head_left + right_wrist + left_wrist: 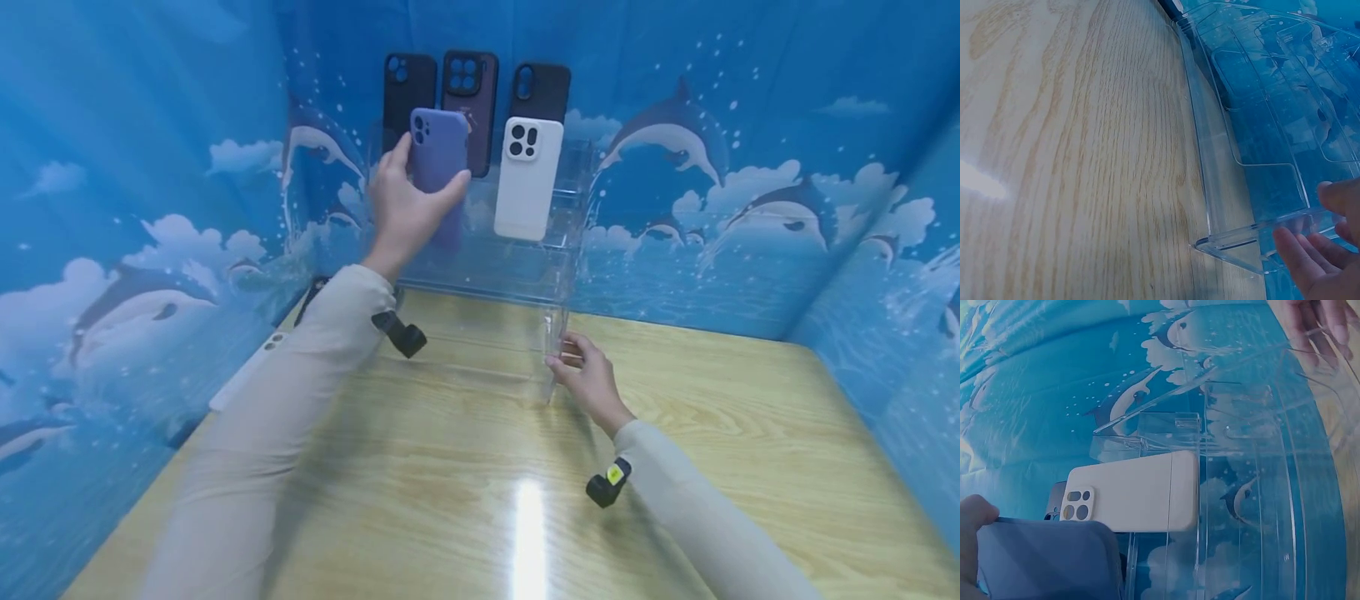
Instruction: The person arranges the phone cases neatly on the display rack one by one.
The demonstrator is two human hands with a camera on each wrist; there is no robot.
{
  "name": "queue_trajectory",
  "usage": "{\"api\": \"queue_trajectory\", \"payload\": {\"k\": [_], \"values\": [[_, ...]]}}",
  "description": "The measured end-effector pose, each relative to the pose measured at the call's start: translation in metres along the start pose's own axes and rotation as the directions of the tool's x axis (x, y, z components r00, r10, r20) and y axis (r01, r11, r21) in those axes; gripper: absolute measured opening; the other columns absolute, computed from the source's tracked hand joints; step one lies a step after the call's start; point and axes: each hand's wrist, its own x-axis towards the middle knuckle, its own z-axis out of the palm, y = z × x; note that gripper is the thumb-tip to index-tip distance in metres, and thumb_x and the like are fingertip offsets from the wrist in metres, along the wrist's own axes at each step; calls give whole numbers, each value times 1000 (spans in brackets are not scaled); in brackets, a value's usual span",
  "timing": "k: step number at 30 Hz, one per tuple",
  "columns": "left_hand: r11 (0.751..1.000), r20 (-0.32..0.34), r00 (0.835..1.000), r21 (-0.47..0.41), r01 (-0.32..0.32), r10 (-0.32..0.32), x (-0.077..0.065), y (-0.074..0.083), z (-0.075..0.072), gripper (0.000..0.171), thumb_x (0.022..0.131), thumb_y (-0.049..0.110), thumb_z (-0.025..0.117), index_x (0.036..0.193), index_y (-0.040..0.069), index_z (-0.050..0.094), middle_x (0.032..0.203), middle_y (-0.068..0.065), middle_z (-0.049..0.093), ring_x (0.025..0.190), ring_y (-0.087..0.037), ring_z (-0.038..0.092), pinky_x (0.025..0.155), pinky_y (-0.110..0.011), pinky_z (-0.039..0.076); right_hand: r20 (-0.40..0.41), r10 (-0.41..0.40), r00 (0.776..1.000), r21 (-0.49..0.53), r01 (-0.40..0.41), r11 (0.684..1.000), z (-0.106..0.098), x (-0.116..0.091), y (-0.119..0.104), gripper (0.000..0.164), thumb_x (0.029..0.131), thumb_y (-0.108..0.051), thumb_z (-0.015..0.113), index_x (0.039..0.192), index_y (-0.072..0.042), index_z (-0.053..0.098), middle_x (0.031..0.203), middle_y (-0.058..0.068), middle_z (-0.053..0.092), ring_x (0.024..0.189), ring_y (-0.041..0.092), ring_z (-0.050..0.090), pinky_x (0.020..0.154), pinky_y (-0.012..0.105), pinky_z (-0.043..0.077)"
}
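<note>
My left hand [407, 207] grips a purple phone case [441, 150] by its sides, thumb on the right edge and fingers on the left. The case stands tilted at the left part of a clear tiered display stand [480, 287]. To its right a white phone case [528, 187] leans on the same stand; the left wrist view shows this white case [1129, 494] beside the purple one [1047, 556]. Low on the stand's right side, my right hand [590, 375] pinches the clear side panel between thumb and fingers, as the right wrist view shows of the hand [1329, 265].
Behind, on the top tier, stand a black case [408, 79], a dark brown case [480, 125] and another black case [551, 87]. A white case [243, 375] lies at the left edge of the wooden table [450, 483], partly behind my left arm. A dolphin-print curtain [750, 150] surrounds the table.
</note>
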Motion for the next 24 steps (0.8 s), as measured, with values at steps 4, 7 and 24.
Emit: {"api": "queue_trajectory", "payload": {"k": [4, 7, 24], "values": [[997, -85, 995, -61, -52, 46, 8, 0, 13, 85, 82, 43, 72, 150, 13, 31, 139, -8, 45, 124, -14, 48, 99, -26, 45, -2, -1, 1000, 2, 1, 1000, 1, -1, 0, 55, 93, -12, 63, 142, -1, 40, 136, 23, 49, 120, 37, 53, 85, 37, 55], [991, -138, 988, -103, -88, 73, 15, -1, 22, 86, 81, 41, 73, 150, 11, 31, 141, -7, 44, 123, -14, 48, 98, -25, 45, -3, 4, 1000, -1, -4, 1000, 1, -1, -1, 55, 93, -13, 63, 142, -2, 40, 136, 22, 50, 120, 37, 53, 85, 37, 55], [996, -193, 981, -77, -49, 33, 35, -18, 65, 90, 82, 41, 73, 151, 8, 26, 147, -6, 37, 130, -15, 43, 104, -23, 38, -1, -9, 1000, -4, 9, 1000, -1, -1, 0, 56, 93, -13, 63, 142, -1, 39, 136, 23, 50, 120, 38, 54, 85, 37, 55]]}}
